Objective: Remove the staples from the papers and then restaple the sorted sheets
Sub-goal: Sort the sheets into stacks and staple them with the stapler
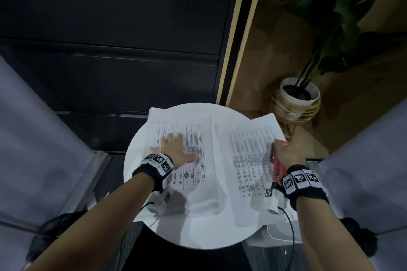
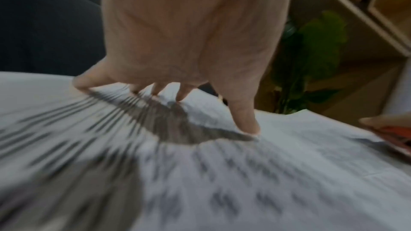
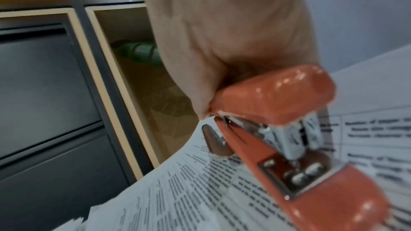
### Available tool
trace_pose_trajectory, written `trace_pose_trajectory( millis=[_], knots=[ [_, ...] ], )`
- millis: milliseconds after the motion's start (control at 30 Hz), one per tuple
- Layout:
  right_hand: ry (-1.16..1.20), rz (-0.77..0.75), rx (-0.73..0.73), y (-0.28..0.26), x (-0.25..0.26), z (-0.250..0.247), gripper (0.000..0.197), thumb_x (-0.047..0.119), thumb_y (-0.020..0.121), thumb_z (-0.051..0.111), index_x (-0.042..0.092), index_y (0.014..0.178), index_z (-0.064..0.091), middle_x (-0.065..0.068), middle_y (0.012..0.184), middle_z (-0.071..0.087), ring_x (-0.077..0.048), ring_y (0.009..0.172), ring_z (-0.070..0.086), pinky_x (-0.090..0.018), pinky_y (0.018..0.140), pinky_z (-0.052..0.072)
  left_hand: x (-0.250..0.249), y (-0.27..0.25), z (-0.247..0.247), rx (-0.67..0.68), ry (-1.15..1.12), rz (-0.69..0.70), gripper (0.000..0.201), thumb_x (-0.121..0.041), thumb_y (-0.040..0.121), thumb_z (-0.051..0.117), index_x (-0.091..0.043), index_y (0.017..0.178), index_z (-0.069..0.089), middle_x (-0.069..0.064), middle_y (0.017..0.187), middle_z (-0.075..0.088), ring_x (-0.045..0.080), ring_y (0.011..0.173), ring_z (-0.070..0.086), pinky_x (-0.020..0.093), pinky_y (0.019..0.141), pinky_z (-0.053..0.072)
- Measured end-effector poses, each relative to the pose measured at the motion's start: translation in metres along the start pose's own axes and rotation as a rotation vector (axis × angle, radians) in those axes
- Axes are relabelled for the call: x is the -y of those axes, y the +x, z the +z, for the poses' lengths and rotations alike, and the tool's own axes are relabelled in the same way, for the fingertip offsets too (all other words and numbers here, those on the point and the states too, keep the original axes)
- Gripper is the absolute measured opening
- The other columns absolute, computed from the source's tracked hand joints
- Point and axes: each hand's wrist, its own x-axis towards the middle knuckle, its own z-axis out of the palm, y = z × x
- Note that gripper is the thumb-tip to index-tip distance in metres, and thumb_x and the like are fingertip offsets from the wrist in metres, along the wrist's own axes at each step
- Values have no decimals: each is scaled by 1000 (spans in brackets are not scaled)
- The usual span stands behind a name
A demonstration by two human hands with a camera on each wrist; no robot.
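A round white worktop (image 1: 141,174) carries two groups of printed papers side by side. The left sheets (image 1: 198,191) lie flat with their long axis running from the near edge to the far edge. The right sheets (image 1: 246,160) lie just beside them, turned slightly so that their far corner overhangs the worktop rim on the right.

The left hand (image 1: 176,149) rests palm down on the left sheets. Its fingers (image 2: 245,120) are spread apart and straight, with the tips pressing on the paper; the left wrist view is blurred, but the tip contact is visible.

The right hand (image 1: 286,154) grips a red stapler (image 1: 278,166) over the right edge of the right sheets. Its fingers are curled and clamped round the stapler's top arm. The stapler's long axis runs roughly from near to far. In the right wrist view the stapler (image 3: 300,138) shows its mouth toward the wrist, with the top arm raised off the base and the metal anvil plate exposed. Whether paper sits in the mouth cannot be told.

Containers: a white pot (image 1: 300,94) in a woven holder stands on the floor beyond the worktop on the right. It holds dark soil and a plant (image 1: 330,17) with large green leaves.
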Motion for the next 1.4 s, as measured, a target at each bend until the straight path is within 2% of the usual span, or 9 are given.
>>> trace_pose_trajectory(
  millis=[100, 300, 433, 567, 700, 833, 1033, 1200, 1400],
  knots=[
    [-7, 3, -12, 2, -4, 4, 62, 62, 83, 45, 7, 106, 65, -20, 110, 66, -40, 98, 60, -52, 98, 44, 34, 6, 5, 82, 72, 4, 115, -83, 69, 53, -36, 151, -13, -2, 158, -26, 31, 146, -21, 76, 103, 0],
    [-126, 34, -60, -5, 7, 17, 62, 58, 91, 44, 5, 117, 62, -22, 129, 56, -40, 121, 48, -55, 106, 33, 58, 8, 1, 84, 105, 11, 117, -82, 65, 57, -39, 151, -11, -5, 158, -25, 28, 147, -19, 78, 103, 5],
    [-308, -71, -154, -16, 29, 27, 65, 57, 96, 36, 2, 108, 67, -21, 127, 56, -35, 124, 43, -53, 107, 28, 52, 3, -3, -63, 72, -37, 109, -73, 67, 66, -29, 151, 12, 6, 160, -6, 31, 147, 2, 70, 106, 21],
    [-138, -130, 63, -25, 50, 41, 55, 59, 94, 41, 8, 96, 61, -18, 112, 65, -35, 108, 58, -52, 107, 34, 57, 15, -26, -376, -69, -312, 120, -53, 63, 83, -14, 150, 10, 17, 153, 14, 33, 140, 18, 59, 105, 32],
    [-190, -135, 261, -39, 49, 62, 52, 55, 95, 44, 8, 105, 64, -16, 124, 63, -35, 116, 55, -51, 110, 31, 72, 31, -33, -264, -174, -377, 129, -37, 63, 88, -2, 150, 0, 23, 146, 30, 37, 136, 31, 50, 111, 32],
    [-315, -127, 217, -53, 51, 77, 61, 58, 95, 39, 9, 126, 58, -14, 134, 57, -35, 123, 51, -51, 112, 28, 69, 29, -29, -334, -136, -330, 108, -34, 63, 89, -3, 140, 22, 19, 137, 39, 35, 128, 39, 51, 101, 40],
    [-414, -147, 113, -64, 52, 80, 52, 50, 98, 37, 8, 116, 61, -14, 121, 63, -33, 112, 57, -45, 105, 33, 64, 23, -26, -409, -82, -300, 81, -27, 64, 89, -4, 120, 35, 15, 122, 46, 31, 113, 50, 44, 86, 49],
    [-398, -162, 110, -64, 52, 84, 51, 50, 96, 44, 7, 123, 50, -15, 124, 59, -34, 114, 56, -48, 103, 32, 75, 26, -31, -324, -200, -279, 26, -8, 80, 60, -7, 105, 52, 11, 101, 64, 33, 93, 62, 45, 89, 52],
    [-144, -391, -47, -78, 69, 79, 51, 42, 93, 57, 2, 125, 54, -20, 126, 55, -37, 122, 45, -45, 98, 37, 89, 30, -23, -408, -521, -242, 18, -11, 78, 71, -4, 94, 68, 9, 94, 67, 26, 85, 64, 33, 73, 55]
  ],
)
